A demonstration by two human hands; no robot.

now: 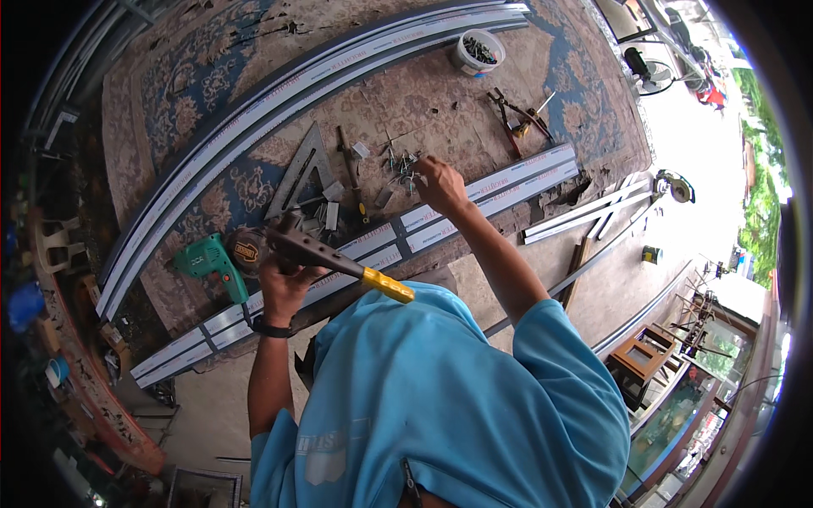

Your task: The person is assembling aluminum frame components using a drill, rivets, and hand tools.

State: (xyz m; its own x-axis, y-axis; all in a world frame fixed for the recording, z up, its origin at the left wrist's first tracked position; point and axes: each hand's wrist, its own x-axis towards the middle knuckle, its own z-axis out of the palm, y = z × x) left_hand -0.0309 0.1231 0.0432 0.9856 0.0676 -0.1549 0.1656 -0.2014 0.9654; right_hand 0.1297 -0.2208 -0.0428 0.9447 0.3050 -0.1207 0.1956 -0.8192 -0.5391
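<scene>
1. Blue shirt [440, 398] of mine fills the bottom of the view, closest to my eyes, with both forearms rising out of it toward the workbench [212, 68].
2. My left hand [284, 284] is wrapped tight around a rivet tool [326, 254], fingers closed on its dark handles; the yellow grip end points back toward my chest, the head sits just beside the green drill [207, 262].
3. That drill lies on the long white metal strip [483, 195] running across the near edge of the bench, touching it.
4. My right hand [440, 182] reaches further out, fingers bunched together over a small scatter of rivets [405, 165]; whether anything is pinched between them I cannot tell.
5. A metal triangle square [301, 173] lies between my two hands, with small loose bits of metal beside it.
6. Further off are red-handled pliers [512, 118] and a white tub [477, 51] of screws, well apart from either hand.
7. Two long curved-looking rails [279, 102] cross the far side of the patterned cloth; the bench edge runs close under my left wrist, and bare cloth lies open between the rivets and the rails.
</scene>
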